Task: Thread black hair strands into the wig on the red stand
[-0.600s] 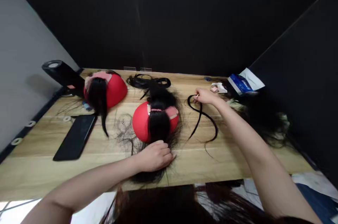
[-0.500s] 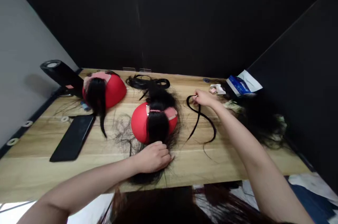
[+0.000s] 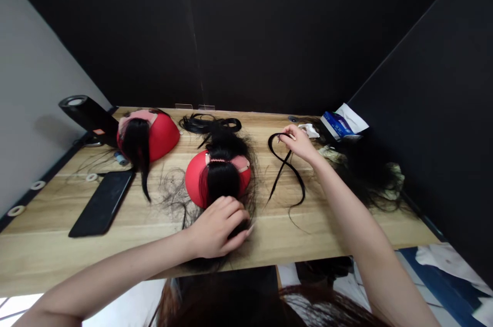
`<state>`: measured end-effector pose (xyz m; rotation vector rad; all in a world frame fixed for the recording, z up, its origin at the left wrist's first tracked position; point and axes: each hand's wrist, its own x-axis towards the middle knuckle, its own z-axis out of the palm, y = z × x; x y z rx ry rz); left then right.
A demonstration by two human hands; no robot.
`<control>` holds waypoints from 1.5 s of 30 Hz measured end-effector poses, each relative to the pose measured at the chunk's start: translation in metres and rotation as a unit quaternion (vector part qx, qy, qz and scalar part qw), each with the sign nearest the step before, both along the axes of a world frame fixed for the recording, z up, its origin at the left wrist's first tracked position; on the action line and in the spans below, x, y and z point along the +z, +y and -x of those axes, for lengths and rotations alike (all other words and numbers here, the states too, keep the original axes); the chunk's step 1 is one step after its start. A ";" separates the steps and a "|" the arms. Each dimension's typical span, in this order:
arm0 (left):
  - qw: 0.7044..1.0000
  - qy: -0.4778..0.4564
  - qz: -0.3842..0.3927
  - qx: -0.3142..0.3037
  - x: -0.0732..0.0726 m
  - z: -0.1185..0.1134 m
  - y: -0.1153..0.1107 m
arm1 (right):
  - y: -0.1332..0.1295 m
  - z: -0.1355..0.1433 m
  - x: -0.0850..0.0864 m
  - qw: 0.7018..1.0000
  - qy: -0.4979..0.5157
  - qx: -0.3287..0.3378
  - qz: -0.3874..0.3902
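In the head view a red dome [image 3: 196, 179] stands on the wooden table, with a pink net patch and black hair [image 3: 223, 183] across it. My left hand [image 3: 223, 224] lies over the lower part of that hair, its fingers curved round it and the thumb apart, pointing right. To the right, my right hand [image 3: 296, 142] pinches a thin black hair strand [image 3: 287, 162], whose looped length rests on the table. A second red dome [image 3: 164, 137] with pink net and black hair is at the left.
A black phone [image 3: 102, 204] and a black cylinder [image 3: 90, 119] are at the left. Hair bundles [image 3: 210, 124] lie behind the middle dome. A blue tissue pack [image 3: 339, 124] and a dark hair pile [image 3: 370, 173] are at the right. Dark walls enclose the table.
My left hand has risen slightly onto the hair, and its fingers have spread from a tighter fist. The view has shifted a little; my right hand still pinches the strand.
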<state>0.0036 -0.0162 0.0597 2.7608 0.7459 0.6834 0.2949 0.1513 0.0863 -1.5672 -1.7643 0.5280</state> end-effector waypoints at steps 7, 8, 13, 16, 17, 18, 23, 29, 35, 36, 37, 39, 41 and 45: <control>0.966 -0.149 0.075 0.199 0.075 -0.068 0.064 | -0.030 0.010 0.038 0.995 0.007 0.073 -0.074; 0.957 -0.141 0.131 0.216 0.080 -0.081 0.081 | -0.033 0.010 0.043 0.994 0.014 0.084 -0.076; 0.911 -0.088 0.394 0.084 0.091 -0.125 0.144 | -0.048 -0.002 0.066 0.992 0.013 0.094 -0.078; 0.901 -0.107 0.419 0.030 0.096 -0.122 0.147 | -0.053 -0.013 0.076 0.993 0.048 0.098 -0.052; 0.901 -0.112 0.419 0.033 0.099 -0.117 0.145 | -0.055 -0.015 0.079 0.992 0.063 0.099 -0.046; 0.902 -0.117 0.414 0.042 0.103 -0.111 0.141 | -0.056 -0.016 0.082 0.991 0.075 0.097 -0.045; 0.883 -0.169 0.435 0.044 0.112 -0.074 0.120 | -0.071 0.007 0.095 0.982 0.143 0.097 -0.074; 0.756 -0.286 0.586 -0.055 0.103 -0.039 0.108 | -0.084 0.062 0.093 0.967 0.220 0.089 -0.095; 0.861 -0.264 0.435 0.005 0.117 -0.003 0.090 | -0.088 0.106 0.090 0.964 0.230 0.113 -0.070; 0.872 -0.251 0.421 0.006 0.119 0.003 0.089 | -0.088 0.110 0.090 0.964 0.226 0.122 -0.064; 0.879 -0.242 0.412 0.005 0.121 0.007 0.090 | -0.088 0.112 0.091 0.964 0.224 0.129 -0.060; 0.890 -0.230 0.393 0.010 0.122 0.016 0.093 | -0.087 0.114 0.092 0.963 0.226 0.138 -0.052; 0.896 -0.248 0.369 0.024 0.122 0.021 0.098 | -0.084 0.111 0.092 0.963 0.227 0.141 -0.041; 0.853 -0.351 0.385 0.026 0.119 0.022 0.106 | -0.079 0.097 0.088 0.974 0.192 0.118 -0.026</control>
